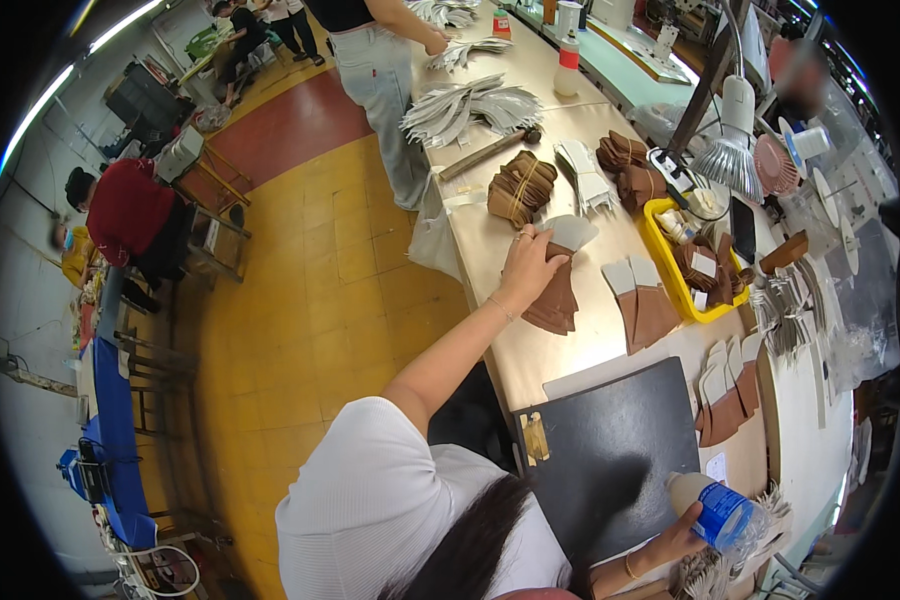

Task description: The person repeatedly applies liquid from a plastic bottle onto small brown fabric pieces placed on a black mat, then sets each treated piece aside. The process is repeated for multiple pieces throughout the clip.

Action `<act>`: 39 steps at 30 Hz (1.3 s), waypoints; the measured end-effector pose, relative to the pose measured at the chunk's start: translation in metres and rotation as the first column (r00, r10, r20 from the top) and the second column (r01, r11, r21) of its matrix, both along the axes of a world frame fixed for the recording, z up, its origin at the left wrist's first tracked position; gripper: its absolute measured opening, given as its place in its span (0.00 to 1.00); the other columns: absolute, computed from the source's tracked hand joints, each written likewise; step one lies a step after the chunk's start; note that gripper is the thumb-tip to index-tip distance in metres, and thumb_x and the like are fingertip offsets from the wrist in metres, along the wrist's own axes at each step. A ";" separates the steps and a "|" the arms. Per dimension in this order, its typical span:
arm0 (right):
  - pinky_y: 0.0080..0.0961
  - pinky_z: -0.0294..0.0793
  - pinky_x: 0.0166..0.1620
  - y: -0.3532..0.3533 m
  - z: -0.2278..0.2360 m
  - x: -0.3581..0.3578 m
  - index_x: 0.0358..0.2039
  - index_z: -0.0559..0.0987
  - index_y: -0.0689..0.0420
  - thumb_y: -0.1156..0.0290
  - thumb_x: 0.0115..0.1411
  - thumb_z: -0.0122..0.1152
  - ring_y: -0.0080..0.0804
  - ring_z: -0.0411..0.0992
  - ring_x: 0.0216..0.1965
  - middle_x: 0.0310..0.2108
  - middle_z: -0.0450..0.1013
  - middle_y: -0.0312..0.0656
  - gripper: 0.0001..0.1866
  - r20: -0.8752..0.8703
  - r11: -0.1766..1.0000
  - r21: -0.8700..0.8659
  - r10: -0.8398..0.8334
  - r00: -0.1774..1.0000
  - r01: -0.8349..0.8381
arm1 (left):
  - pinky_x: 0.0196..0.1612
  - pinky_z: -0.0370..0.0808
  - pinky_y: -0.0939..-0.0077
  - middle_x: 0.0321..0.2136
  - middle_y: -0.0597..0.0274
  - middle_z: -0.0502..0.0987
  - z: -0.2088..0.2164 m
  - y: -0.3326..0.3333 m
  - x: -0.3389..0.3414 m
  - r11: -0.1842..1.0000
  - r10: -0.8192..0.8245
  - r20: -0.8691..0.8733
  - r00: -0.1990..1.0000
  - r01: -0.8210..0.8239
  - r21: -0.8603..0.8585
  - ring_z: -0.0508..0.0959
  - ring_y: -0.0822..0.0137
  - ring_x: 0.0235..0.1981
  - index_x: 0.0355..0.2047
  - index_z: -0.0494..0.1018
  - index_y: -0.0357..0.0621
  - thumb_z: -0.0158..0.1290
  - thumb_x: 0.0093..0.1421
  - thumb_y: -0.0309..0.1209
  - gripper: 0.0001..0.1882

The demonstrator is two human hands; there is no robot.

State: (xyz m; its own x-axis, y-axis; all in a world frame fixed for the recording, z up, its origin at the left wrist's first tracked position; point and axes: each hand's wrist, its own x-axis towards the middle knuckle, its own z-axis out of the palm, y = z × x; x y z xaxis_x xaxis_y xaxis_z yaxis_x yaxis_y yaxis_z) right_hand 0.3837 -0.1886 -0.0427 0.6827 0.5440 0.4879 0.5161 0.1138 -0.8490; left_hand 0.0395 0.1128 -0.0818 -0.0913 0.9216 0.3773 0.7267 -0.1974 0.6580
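My left hand (pixel 532 268) reaches out over the table with its fingers closed on a stack of brown pieces (pixel 553 306), which look like leather. Pale tips (pixel 573 232) of these pieces stick out past my fingertips. At the lower right, my right hand (pixel 678 540) is wrapped round a plastic bottle (pixel 722 512) with a blue label, held tilted. One end of the bottle is whitish. Between my two hands lies a dark flat board (pixel 610 450). Fanned brown pieces with pale tips (pixel 642 305) rest to the right of the stack, and more (pixel 725 390) lie beyond the board.
A yellow basket (pixel 682 285) holds brown bundles and small items. Beyond my left hand are a banded brown bundle (pixel 521 188), a hammer (pixel 490 152) and pale cut pieces (pixel 470 108). A lamp (pixel 730 150) overhangs the right side. Another person (pixel 375 80) stands at the table's far left.
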 end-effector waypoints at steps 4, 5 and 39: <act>0.41 0.65 0.58 -0.006 0.000 0.005 0.57 0.62 0.68 0.59 0.58 0.63 0.45 0.68 0.53 0.55 0.67 0.55 0.34 -0.073 0.997 -0.063 0.043 0.996 -0.047 | 0.47 0.70 0.66 0.39 0.52 0.68 0.001 0.000 0.000 0.999 0.043 0.125 0.991 -0.041 -0.025 0.71 0.52 0.43 0.42 0.73 0.33 0.63 0.49 0.30 0.21; 0.42 0.64 0.59 -0.009 0.000 0.006 0.58 0.59 0.68 0.59 0.58 0.63 0.47 0.67 0.55 0.56 0.66 0.55 0.36 -0.098 0.995 -0.083 0.052 0.994 -0.060 | 0.47 0.70 0.66 0.39 0.52 0.68 0.001 0.002 0.001 0.998 0.041 0.166 0.985 -0.034 -0.045 0.71 0.53 0.43 0.40 0.73 0.33 0.63 0.49 0.29 0.19; 0.41 0.63 0.61 -0.020 0.016 -0.016 0.56 0.63 0.67 0.55 0.60 0.59 0.45 0.67 0.54 0.55 0.67 0.54 0.33 -0.096 0.997 -0.064 0.044 0.994 -0.051 | 0.50 0.70 0.77 0.43 0.62 0.75 0.051 -0.030 0.045 0.598 -0.176 0.889 0.422 0.764 -0.245 0.74 0.74 0.43 0.57 0.63 0.37 0.51 0.60 0.26 0.24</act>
